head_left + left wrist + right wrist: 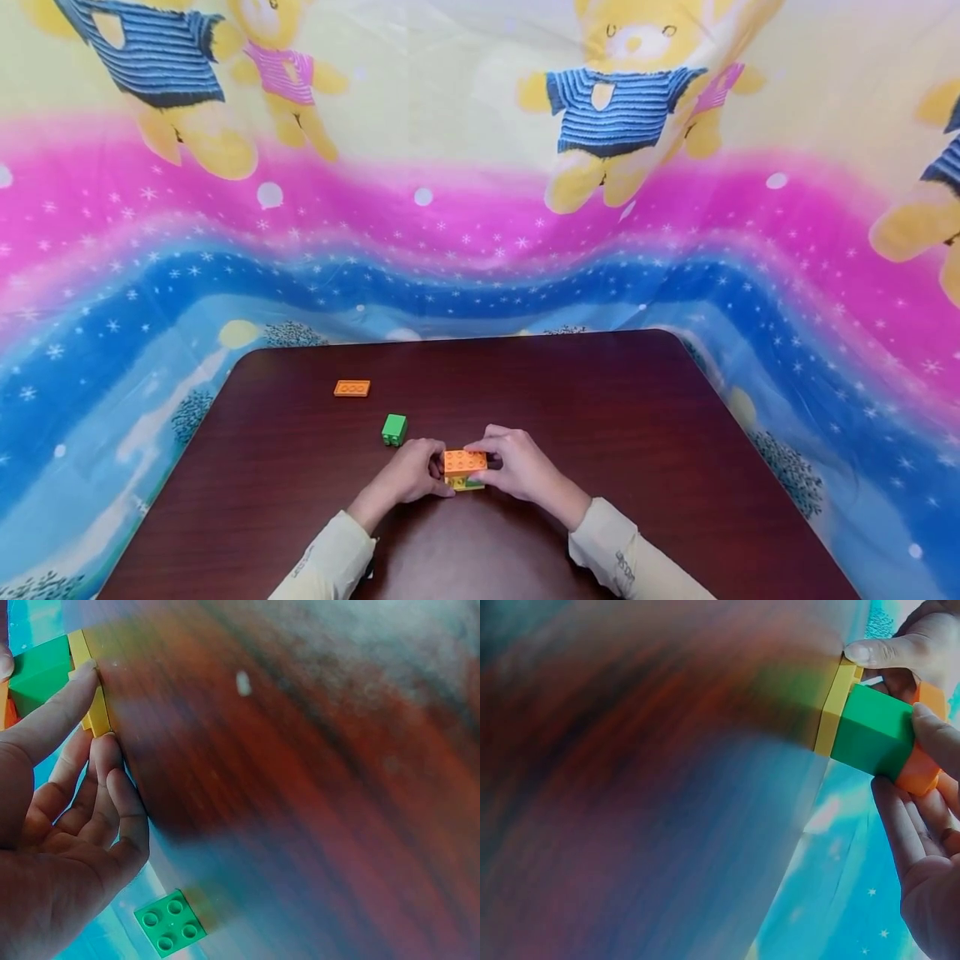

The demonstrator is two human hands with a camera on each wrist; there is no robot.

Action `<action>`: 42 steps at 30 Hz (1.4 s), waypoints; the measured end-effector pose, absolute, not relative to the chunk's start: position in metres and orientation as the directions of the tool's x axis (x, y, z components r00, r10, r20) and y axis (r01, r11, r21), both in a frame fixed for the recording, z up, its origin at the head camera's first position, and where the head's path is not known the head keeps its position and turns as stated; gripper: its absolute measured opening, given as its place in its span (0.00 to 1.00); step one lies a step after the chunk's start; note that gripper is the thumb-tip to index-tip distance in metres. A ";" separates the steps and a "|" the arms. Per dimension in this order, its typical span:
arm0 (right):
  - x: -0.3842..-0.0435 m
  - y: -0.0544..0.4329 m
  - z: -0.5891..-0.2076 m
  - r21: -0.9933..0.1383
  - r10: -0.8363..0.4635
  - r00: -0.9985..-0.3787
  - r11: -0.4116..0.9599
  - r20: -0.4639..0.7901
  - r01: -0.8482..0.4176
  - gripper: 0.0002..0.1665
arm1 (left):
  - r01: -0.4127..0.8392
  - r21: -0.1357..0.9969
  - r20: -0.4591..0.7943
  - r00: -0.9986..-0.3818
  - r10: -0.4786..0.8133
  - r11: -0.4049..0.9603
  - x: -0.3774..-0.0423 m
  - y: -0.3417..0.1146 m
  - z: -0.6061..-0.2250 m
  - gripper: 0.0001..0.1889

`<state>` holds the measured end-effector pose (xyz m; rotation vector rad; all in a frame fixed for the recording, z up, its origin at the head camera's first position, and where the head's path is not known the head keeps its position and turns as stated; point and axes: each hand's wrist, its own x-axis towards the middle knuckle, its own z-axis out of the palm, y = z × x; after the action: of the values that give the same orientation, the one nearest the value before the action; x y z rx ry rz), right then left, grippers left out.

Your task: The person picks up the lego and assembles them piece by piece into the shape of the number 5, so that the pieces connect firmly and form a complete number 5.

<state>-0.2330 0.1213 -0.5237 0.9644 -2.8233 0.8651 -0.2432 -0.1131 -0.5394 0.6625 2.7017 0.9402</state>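
Two hands hold a small tower of toy blocks at the near part of the table [600, 417].
The left hand [411, 471] pinches the yellow plate [836, 709] at its left end, probably to keep this base steady against the table. The right hand [525, 467] is clamped, thumb and fingers on opposite sides, where the green block [874, 731] meets the orange block [465, 461]; such a grip seems good for keeping these two in line. The green block stands on the right part of the plate, so the orange block reaches leftward over a gap. Beyond the left hand, a loose green block [394, 429] lies with its studs toward the person, and farther is a flat orange piece [352, 388].
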 end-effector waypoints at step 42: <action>-0.234 0.120 -0.523 -0.542 -0.545 -0.810 0.623 0.218 -0.564 0.24 | 0.354 0.672 -0.038 -0.861 0.508 0.651 -0.243 -0.119 -0.539 0.18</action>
<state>-0.2338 0.1199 -0.5232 0.9572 -2.8005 0.9531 -0.2430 -0.1191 -0.5389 0.7015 2.6467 1.0067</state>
